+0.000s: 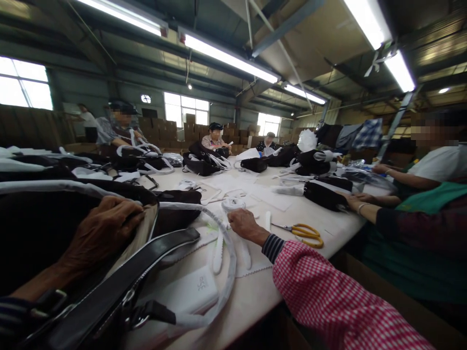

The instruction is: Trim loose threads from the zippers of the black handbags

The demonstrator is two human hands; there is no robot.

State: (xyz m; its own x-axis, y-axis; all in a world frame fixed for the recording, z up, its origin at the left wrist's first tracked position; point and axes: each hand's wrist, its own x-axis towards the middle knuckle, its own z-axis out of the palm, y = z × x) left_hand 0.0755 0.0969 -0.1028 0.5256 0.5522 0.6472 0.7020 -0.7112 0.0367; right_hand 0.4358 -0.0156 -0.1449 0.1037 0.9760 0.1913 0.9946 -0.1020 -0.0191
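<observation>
My left hand (105, 228) is closed over the edge of a large black bag (32, 233), near its pale zipper tape or lining. A black leather-like strap (146, 257) with metal rings lies across the bag's front. A handle wrapped in white material (229, 248) loops out to the right onto the table. My right hand (248, 225) is stretched forward with its fingers curled, right at a coiled white strip (233, 203); what its fingertips hold is hidden. Flat white strips (218, 253) lie just below it. Yellow-handled scissors (304, 232) rest to its right.
A white box-shaped object with printing (193, 291) lies on the table (255, 296) inside the looped handle. More black bags (251, 164) stand farther back. A co-worker's hands (359, 200) touch a black bag (324, 194) on the right. Other people sit around the far side.
</observation>
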